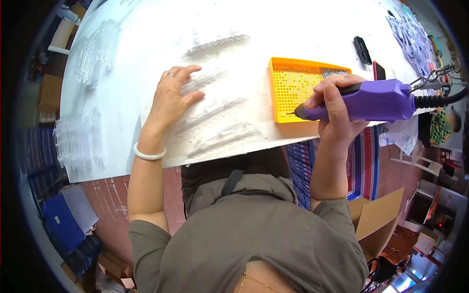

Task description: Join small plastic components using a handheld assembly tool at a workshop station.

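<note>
My right hand (337, 100) is wrapped round a purple electric screwdriver (378, 100) with a black nose and a cable running off to the right. Its thin tip is over the lower left part of a yellow perforated tray (273, 93). Small metallic pieces (334, 73), too small to name, lie in the tray's far right corner. My left hand (171, 97) wears a ring and a white bangle. Its thumb and fingers are apart, beside a clear, jagged-edged plastic strip (207, 80); whether they touch it I cannot tell. Similar strips (224, 139) lie nearer me.
Stacks of clear plastic pieces (97, 53) cover the white table's (264, 24) left side. Beyond the tray lie a black object (362, 50) and a red-edged dark device (378, 71). Pale strips (413, 34) are heaped far right. An open cardboard box (378, 215) stands below, to my right.
</note>
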A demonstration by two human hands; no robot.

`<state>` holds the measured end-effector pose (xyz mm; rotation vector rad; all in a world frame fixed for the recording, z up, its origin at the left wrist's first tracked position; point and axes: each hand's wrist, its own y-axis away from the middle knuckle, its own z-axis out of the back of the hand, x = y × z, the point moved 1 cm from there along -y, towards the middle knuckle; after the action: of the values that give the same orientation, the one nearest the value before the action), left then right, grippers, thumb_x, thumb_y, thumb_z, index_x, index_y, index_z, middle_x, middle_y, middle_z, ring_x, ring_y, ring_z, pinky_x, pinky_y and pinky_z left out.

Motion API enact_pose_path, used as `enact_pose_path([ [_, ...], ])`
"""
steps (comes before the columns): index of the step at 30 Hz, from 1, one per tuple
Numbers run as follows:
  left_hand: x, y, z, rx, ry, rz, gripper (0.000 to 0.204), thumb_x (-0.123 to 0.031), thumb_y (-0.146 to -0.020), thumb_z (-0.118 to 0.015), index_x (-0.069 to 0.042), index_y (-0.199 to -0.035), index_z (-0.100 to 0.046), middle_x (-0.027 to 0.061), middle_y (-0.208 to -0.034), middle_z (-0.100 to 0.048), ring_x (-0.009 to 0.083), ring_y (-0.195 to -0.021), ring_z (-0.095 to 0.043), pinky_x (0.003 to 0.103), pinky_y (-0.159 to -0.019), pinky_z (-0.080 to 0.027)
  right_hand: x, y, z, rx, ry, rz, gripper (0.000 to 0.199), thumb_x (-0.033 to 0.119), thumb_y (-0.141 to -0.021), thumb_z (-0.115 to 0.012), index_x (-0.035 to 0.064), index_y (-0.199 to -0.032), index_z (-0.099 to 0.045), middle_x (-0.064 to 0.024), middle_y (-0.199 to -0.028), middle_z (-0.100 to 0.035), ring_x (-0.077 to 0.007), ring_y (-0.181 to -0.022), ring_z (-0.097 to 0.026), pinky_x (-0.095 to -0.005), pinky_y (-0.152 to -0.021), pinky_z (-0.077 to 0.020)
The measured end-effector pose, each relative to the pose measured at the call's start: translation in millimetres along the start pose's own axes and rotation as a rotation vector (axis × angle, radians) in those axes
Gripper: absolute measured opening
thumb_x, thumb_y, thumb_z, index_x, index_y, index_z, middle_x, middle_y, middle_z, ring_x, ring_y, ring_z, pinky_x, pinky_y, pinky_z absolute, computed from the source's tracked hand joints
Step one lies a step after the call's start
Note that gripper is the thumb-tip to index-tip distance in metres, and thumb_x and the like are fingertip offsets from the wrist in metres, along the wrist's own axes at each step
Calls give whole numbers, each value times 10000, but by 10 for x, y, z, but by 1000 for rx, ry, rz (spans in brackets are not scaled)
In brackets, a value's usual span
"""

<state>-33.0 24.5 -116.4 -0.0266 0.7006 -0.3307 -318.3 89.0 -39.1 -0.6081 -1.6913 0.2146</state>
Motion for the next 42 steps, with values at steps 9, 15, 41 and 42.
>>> enact_pose_path([
  [9,-47,118,-114,-137,-290,-108,452,-171,-787,-730,-159,-1228,-630,76,-1283,-556,283,-1181,-486,421,-999,-376,-153,19,-22,30,13,8,112,-76,-823,-648,-25,-898,-584,-122,-768,-649,-154,-592,-660,-249,-547,-558],
  [15,-425,502,-289,-121,-381,-117,417,-215,-859,-654,-94,-1255,-603,67,-1348,-531,293,-1253,-451,477,-1065,-299,-151,21,-54,40,33,25,100,-78,-825,-638,-27,-887,-578,-114,-738,-640,-154,-584,-657,-230,-520,-538],
  [41,-542,592,-470,-108,-357,-111,632,-416,-824,-639,-42,-1319,-520,86,-1379,-493,315,-1296,-394,551,-1086,-261,10,-148,-172,109,18,166,150,-63,-840,-575,6,-956,-510,-134,-735,-596,-173,-511,-573,-258,-493,-507],
  [42,-551,594,-464,-116,-364,-108,632,-416,-824,-639,-42,-1319,-520,86,-1379,-493,315,-1296,-394,551,-1086,-261,39,-192,-221,86,-85,182,181,-101,-819,-593,-2,-952,-520,-139,-742,-623,-171,-522,-609,-258,-491,-531],
])
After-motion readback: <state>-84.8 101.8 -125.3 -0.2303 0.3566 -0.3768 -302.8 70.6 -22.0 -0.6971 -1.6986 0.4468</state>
